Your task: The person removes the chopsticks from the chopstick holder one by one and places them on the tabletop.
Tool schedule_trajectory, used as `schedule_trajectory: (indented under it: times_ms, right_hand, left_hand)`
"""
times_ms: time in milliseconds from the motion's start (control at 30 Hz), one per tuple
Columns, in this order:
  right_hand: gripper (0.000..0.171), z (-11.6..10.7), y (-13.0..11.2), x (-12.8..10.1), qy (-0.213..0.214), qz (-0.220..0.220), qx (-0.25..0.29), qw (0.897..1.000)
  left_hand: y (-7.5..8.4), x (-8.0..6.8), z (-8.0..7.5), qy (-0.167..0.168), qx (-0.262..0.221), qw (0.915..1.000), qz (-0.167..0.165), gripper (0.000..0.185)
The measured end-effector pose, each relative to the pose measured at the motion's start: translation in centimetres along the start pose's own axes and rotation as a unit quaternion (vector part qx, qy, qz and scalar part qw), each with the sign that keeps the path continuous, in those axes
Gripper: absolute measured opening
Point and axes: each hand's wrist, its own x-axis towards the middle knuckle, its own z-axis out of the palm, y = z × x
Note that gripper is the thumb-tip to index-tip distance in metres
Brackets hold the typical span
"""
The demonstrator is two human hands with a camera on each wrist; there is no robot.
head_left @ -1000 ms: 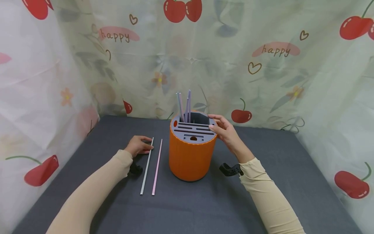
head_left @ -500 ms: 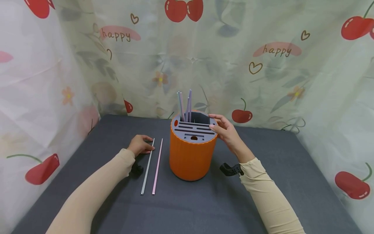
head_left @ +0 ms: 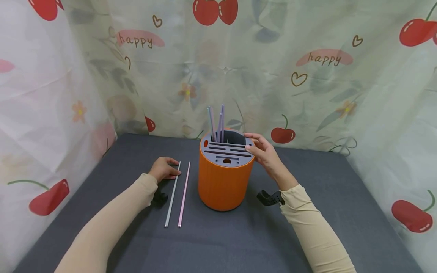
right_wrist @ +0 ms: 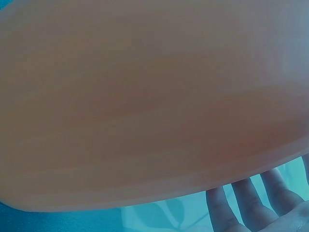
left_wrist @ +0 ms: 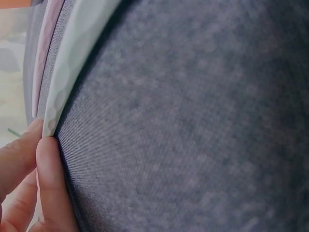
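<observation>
My left hand (head_left: 164,169) pinches a pale green chopstick (head_left: 173,197) near its far end, and the chopstick lies along the table. In the left wrist view, the fingertips (left_wrist: 48,150) meet the tip of this chopstick (left_wrist: 72,58). Just to its right, apart from it, lies a pink chopstick (head_left: 184,194). An orange round utensil holder (head_left: 222,185) with a grey slotted top stands upright beside them. My right hand (head_left: 268,157) grips its right rim, thumb on top and fingers around the far side. Several chopsticks (head_left: 222,121) stand in the holder's back opening.
A dark grey cloth (head_left: 324,197) covers the table. Hanging sheets (head_left: 222,87) printed with cherries enclose the back and both sides. A black strap (head_left: 269,198) is on the right wrist, and a dark wrist camera (head_left: 159,198) sits under the left.
</observation>
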Motion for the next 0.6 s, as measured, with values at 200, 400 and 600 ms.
schedule_trajectory:
  times_ms: [200,400,600]
  right_hand:
    - [0.041,-0.1,0.1,0.1,-0.005,-0.004,0.001,1.000]
    - [0.042,-0.1,0.1,0.1,-0.006,-0.005,0.003,1.000]
    - [0.040,-0.1,0.0,0.0,-0.005,-0.003,0.002,1.000]
  left_hand:
    - [-0.2,0.0,-0.1,-0.006,-0.004,1.0000,0.007,0.049]
    - [0.2,-0.5,-0.6,-0.018,-0.021,0.9995,0.013,0.046]
    - [3.5,-1.5,-1.7,-0.039,-0.076,0.9949,0.054,0.049]
